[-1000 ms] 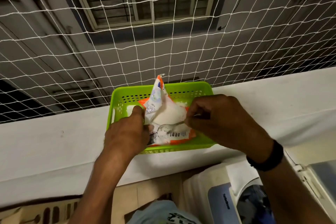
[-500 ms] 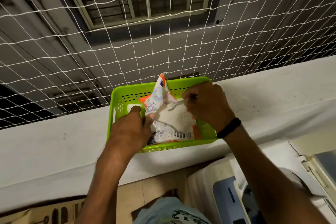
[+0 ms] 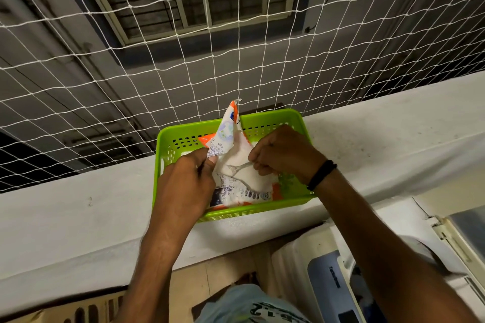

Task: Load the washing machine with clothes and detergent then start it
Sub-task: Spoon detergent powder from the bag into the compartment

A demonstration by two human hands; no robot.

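While my left hand [image 3: 183, 183] pinches the open edge of the detergent packet [image 3: 227, 136], which sits in the green basket [image 3: 163, 147] on the white ledge [image 3: 78, 217], my right hand [image 3: 283, 155] grips a clear spoon [image 3: 238, 166] dipped in its powder; the washing machine [image 3: 325, 286] stands below, at lower right.

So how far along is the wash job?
Done: washing machine looks open with something dark inside, likely clothes. In hand: left hand holds the detergent packet open in the green basket; right hand holds a clear spoon in the powder. Left: dose the machine, close it, start it.
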